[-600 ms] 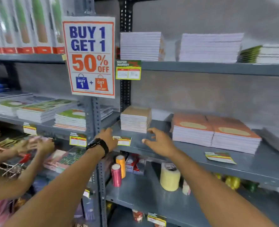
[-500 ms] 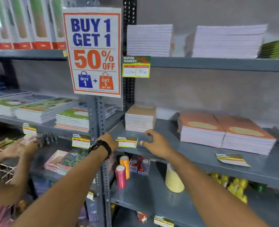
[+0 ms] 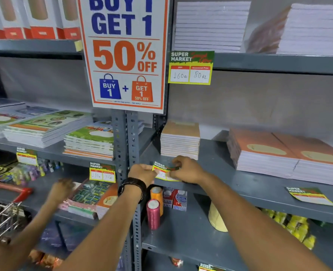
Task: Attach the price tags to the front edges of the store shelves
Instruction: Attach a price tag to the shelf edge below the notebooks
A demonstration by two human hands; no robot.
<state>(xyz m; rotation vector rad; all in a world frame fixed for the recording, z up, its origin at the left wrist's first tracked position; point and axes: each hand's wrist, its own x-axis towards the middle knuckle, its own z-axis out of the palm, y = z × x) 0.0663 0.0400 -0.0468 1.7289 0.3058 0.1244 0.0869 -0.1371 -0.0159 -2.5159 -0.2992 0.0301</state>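
Price tag (image 3: 164, 171) sits against the front edge of the grey shelf (image 3: 240, 184), just below the small stack of notebooks (image 3: 180, 140), pinched between both my hands. My left hand (image 3: 142, 173) grips its left end and my right hand (image 3: 187, 170) its right end, fingers closed on it. Another loose tag (image 3: 310, 196) lies well to the right.
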